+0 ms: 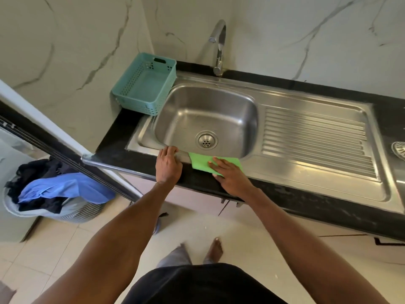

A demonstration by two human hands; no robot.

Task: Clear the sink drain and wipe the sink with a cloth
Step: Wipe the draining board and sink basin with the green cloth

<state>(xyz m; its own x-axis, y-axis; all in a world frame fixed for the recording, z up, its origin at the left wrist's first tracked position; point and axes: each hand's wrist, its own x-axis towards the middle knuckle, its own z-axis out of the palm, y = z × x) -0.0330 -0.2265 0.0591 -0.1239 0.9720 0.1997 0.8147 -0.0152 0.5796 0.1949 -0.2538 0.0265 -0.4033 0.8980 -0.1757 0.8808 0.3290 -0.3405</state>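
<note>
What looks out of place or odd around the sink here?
A round metal drain strainer lies on the counter at the far right edge, away from the steel sink's drain. Nothing looks spilled or damaged.

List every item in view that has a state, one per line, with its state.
Tap: off, no water running.
Sink: empty, no standing water.
Drain: clear, its holes showing.
Green cloth: flat on the sink's front rim.
Right hand: flat on the cloth.
Left hand: resting on the rim, no grip on anything.
Teal basket: empty.
Laundry basket: full of clothes.
</note>
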